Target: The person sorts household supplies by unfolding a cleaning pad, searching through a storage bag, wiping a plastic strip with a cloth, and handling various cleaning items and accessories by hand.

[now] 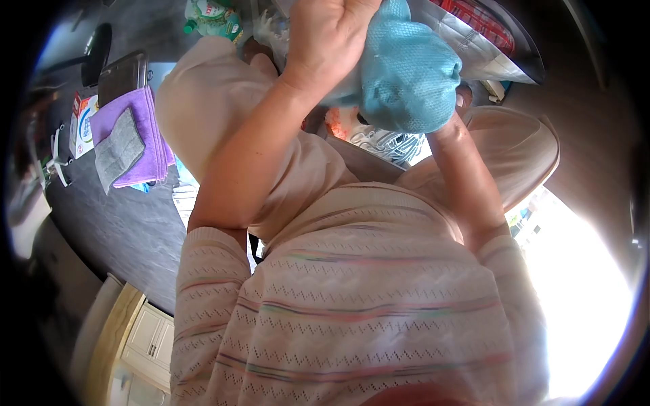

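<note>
A teal textured cloth (pixel 409 78) covers my right hand, bunched over it like a pouch. Only the wrist and forearm of that right arm show, so its fingers are hidden. My left hand (pixel 330 40) is at the top, fingers closed at the cloth's upper left edge. Both arms reach forward over my lap, with the cloth held above my spread knees. Below the cloth, a bundle of white cords or wires (pixel 389 145) shows between my legs.
To the left, a folded purple cloth (pixel 157 145) carries a grey cloth (pixel 122 150), beside a dark flat case (pixel 123 76) and a printed box (pixel 82 125). A green-labelled bottle (pixel 211 19) lies at the top. A silvery bag (pixel 467 40) stands upper right.
</note>
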Available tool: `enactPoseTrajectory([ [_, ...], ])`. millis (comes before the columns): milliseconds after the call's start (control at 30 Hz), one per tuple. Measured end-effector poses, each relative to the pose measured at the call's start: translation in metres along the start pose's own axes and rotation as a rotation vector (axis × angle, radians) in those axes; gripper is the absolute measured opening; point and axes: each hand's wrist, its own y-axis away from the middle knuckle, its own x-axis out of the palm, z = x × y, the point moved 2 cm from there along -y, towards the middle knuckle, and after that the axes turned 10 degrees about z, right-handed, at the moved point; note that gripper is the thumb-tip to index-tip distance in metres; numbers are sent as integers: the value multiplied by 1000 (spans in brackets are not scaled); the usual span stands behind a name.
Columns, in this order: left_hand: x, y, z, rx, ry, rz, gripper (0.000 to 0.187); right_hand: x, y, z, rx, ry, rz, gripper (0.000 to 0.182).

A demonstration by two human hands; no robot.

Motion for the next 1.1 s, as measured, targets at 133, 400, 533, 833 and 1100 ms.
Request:
enactPoseTrajectory([
  [133,-8,5,-4,-109,-43,89,45,-4,6,4,-11,-30,42,35],
  [400,-12,3,-4,-272,400,111,43,39,42,15,-174,714,-441,41],
  [533,-17,-4,4,-392,645,94,41,12,63,23,-190,63,69,16],
  [833,-18,-1,5,-361,571,665,22,19,71,14,-135,-234,177,19],
  [1100,-19,-1,11,-353,626,764,17,22,61,6,254,801,-240,17],
])
